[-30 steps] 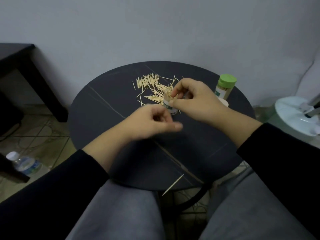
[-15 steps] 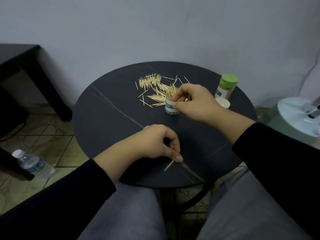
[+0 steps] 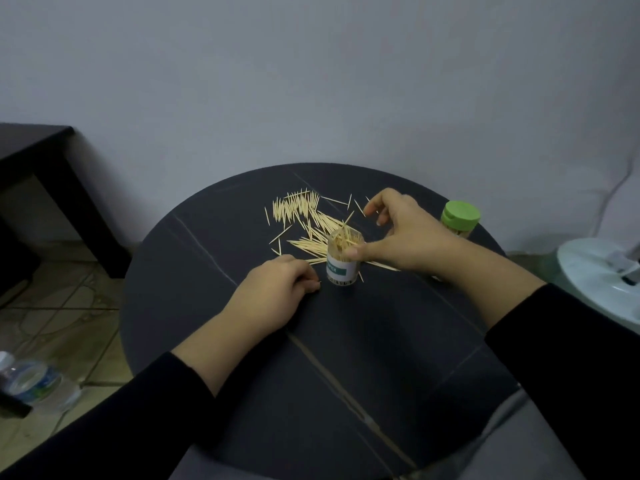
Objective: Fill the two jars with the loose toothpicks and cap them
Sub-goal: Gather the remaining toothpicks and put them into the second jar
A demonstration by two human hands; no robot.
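Note:
An open clear jar point(image 3: 342, 268) with a white and green label stands upright on the round dark table point(image 3: 346, 358), and toothpicks stick out of its mouth. Loose toothpicks point(image 3: 300, 210) lie scattered behind and beside it. My right hand point(image 3: 407, 237) hovers at the jar's right, thumb touching the rim and the other fingers spread apart above the table. Just left of the jar my left hand point(image 3: 277, 294) rests on the table, fingers pinched on a toothpick whose tip shows. A second jar with a green cap point(image 3: 460, 216) stands behind my right hand.
A dark side table point(image 3: 38, 150) stands at the left, with a plastic water bottle point(image 3: 33, 382) lying on the tiled floor below it. A white round object point(image 3: 599, 271) sits off the table's right edge. A plain wall is close behind.
My left hand picked a toothpick from the table's near edge and carried it up beside the jar. My right hand let go of the jar top and spread its fingers.

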